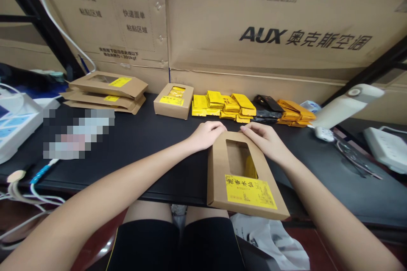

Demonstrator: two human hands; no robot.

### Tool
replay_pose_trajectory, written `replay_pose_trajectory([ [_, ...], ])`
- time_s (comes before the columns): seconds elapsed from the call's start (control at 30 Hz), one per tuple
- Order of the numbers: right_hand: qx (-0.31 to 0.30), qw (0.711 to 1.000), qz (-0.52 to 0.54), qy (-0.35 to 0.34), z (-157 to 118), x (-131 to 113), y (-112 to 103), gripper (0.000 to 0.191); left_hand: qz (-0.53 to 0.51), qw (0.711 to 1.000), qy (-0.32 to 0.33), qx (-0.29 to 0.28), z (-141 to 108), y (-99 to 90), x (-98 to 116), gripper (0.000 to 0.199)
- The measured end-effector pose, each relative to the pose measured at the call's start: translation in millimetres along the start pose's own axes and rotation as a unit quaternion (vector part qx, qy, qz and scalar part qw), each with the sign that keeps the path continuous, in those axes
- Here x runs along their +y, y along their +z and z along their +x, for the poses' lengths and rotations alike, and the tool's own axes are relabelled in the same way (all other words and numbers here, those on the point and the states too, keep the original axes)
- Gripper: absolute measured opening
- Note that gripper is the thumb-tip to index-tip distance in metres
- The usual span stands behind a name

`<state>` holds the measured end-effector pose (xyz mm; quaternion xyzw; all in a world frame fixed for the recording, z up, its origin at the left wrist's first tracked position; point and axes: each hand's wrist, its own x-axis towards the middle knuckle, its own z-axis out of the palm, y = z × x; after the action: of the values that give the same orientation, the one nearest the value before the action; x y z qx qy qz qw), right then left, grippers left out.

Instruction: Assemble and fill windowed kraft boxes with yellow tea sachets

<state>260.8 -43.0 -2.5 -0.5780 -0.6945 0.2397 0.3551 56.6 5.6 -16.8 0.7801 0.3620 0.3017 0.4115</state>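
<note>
A brown cardboard window box [219, 169] lies at the front edge of the black table, its yellow label toward me. Through its window a yellow packet [251, 166] shows inside. My left hand [208, 134] is closed at the box's far left corner, fingers curled. At the far right corner, my right hand [262, 137] grips the edge with thumb and fingers. The far end flap is largely hidden between my hands. Beyond them sit piled yellow packets [222, 103], black packets [266, 108] and orange packets [294, 112].
A smaller window box [173, 108] stands left of the packets, and flattened-looking boxes [106, 89] are stacked farther left. A white bottle [346, 103], glasses [352, 156] and a power strip [388, 146] are at right. Large AUX cartons [206, 29] wall off the back.
</note>
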Motion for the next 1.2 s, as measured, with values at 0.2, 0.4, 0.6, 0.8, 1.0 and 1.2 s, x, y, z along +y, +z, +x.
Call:
replay_pose_trajectory([
  [0.2,-0.006,0.999,-0.038,-0.024,-3.3,-2.1,-2.3,0.037,0.028,1.0,0.012,-0.006,-3.7,0.2,2.7,0.034],
  [0.4,-0.031,0.995,-0.086,-0.028,-4.9,-3.8,-4.5,0.038,0.032,0.999,0.023,-0.012,-3.4,0.4,0.3,0.036],
  [0.6,-0.04,0.995,-0.088,-0.021,-5.4,-1.2,-5.8,0.038,0.034,0.999,0.028,-0.015,-2.4,1.1,-2.2,0.037],
  [0.8,-0.046,0.995,-0.087,-0.016,-6.1,0.4,-6.9,0.038,0.04,0.999,0.029,-0.019,-2.2,0.0,-0.4,0.037],
  [1.0,-0.048,0.995,-0.086,-0.013,-5.3,-0.6,-6.1,0.039,0.04,0.999,0.027,-0.023,-3.1,-0.2,0.6,0.037],
  [1.2,-0.047,0.995,-0.09,-0.017,-5.8,-2.4,-6.8,0.039,0.046,0.998,0.025,-0.028,-3.0,-0.1,-0.2,0.038],
])
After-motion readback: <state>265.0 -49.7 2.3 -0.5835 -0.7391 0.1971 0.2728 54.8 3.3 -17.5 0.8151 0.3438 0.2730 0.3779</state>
